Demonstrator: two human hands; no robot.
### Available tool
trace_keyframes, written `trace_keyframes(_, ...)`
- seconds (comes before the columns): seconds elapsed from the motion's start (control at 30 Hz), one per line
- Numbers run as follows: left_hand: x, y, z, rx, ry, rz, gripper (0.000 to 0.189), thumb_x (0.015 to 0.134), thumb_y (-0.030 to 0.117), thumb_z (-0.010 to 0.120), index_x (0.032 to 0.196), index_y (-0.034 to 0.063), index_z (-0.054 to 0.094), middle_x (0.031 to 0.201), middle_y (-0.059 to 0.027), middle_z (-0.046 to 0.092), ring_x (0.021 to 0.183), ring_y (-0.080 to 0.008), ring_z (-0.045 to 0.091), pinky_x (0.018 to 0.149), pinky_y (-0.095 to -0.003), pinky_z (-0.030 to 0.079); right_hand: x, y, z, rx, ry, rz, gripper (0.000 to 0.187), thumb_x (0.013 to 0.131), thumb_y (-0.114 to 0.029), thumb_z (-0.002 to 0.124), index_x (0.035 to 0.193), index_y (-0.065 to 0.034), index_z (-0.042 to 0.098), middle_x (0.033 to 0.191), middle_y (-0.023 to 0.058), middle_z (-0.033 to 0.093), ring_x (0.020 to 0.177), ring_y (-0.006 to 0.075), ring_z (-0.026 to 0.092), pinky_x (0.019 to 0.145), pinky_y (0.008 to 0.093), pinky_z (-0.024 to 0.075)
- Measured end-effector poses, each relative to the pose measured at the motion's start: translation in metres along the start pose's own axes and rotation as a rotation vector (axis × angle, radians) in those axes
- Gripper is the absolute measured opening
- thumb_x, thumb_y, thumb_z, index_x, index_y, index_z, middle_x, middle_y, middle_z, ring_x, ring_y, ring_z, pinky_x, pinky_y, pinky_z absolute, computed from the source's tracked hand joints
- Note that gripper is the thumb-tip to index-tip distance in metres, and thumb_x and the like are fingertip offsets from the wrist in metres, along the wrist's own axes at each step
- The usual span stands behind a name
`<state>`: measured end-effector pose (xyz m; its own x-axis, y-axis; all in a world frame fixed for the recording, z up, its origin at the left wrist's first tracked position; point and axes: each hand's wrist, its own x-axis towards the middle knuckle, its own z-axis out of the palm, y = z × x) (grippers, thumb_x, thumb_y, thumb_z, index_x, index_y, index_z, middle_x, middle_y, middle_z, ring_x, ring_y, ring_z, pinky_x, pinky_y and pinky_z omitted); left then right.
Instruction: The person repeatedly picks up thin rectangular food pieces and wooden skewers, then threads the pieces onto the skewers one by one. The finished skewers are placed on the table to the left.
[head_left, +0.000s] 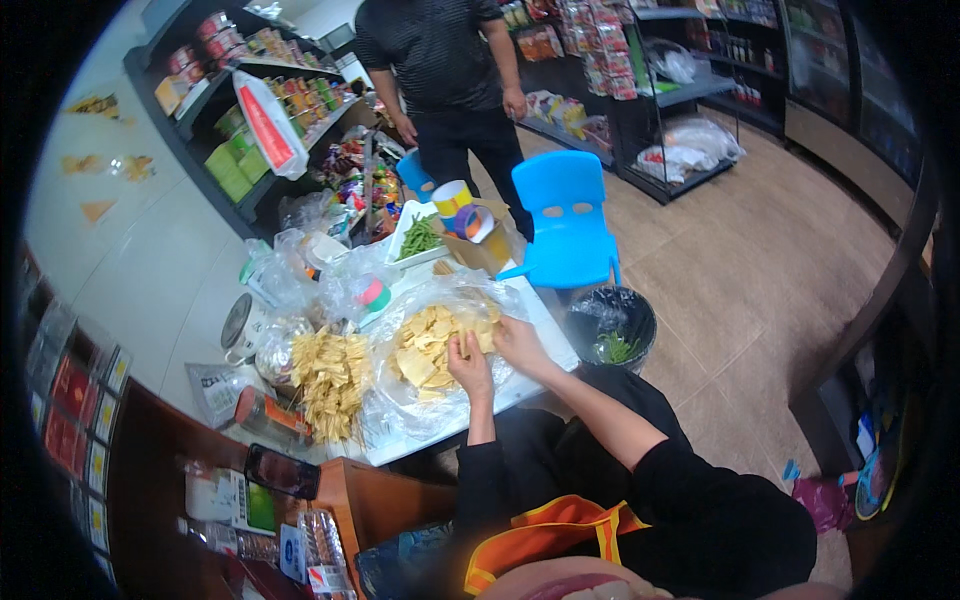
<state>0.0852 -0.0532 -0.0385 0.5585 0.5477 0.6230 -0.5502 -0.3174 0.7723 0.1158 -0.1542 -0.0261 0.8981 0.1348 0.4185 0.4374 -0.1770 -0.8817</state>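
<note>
Flat pale-yellow food pieces, perhaps tofu skin, lie in a clear plastic bag (420, 364) spread on the white table. My left hand (471, 365) is over the right part of the heap, its fingertips on a pale-yellow piece (474, 337). Close beside it, my right hand (519, 345) pinches the same piece or one touching it; the fingers partly hide which. Left of the bag stands a dense pile of folded yellow strips (330, 375), with thin sticks showing at its lower end.
A white tray of green beans (411, 255) and a cardboard box with tape rolls (491, 251) stand at the table's far end. A blue plastic chair (566, 225) and a black bin (611, 326) are to the right. Another person (442, 82) stands beyond. Bags and jars crowd the left.
</note>
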Motion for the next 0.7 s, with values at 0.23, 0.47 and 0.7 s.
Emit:
trace_keyframes(0.23,-0.001,0.003,-0.003,0.255,-0.063,-0.071,0.016,0.093,0.012,0.06,0.084,-0.0014,0.059,0.068,-0.0052,0.057,0.064,-0.0095,0.05,0.058,-0.0284,0.043,-0.025,0.008,-0.007,0.056,-0.011,0.098,0.031,0.081,-0.015,0.054,0.105,0.003,0.063,0.091,0.0261,0.065,0.088,0.0352,0.066,0.078,0.0391,0.049)
trace_keyframes(0.47,0.001,-0.012,-0.004,0.262,-0.01,0.022,0.019,0.091,0.021,0.061,0.087,0.0021,0.061,0.07,-0.0169,0.063,0.062,-0.0322,0.061,0.056,-0.0394,0.045,-0.036,0.001,-0.008,-0.037,0.039,0.004,0.028,0.081,-0.014,0.053,0.1,0.0042,0.063,0.084,0.0254,0.065,0.077,0.0335,0.066,0.068,0.0391,0.049)
trace_keyframes(0.7,0.001,-0.017,-0.006,0.249,0.057,0.052,0.023,0.091,0.025,0.061,0.092,0.0022,0.062,0.082,-0.0205,0.066,0.078,-0.041,0.063,0.063,-0.0446,0.048,-0.033,0.002,-0.005,-0.02,0.03,0.027,0.028,0.084,-0.024,0.052,0.077,0.002,0.061,0.067,0.0139,0.061,0.062,0.0193,0.059,0.06,0.0357,0.0457)
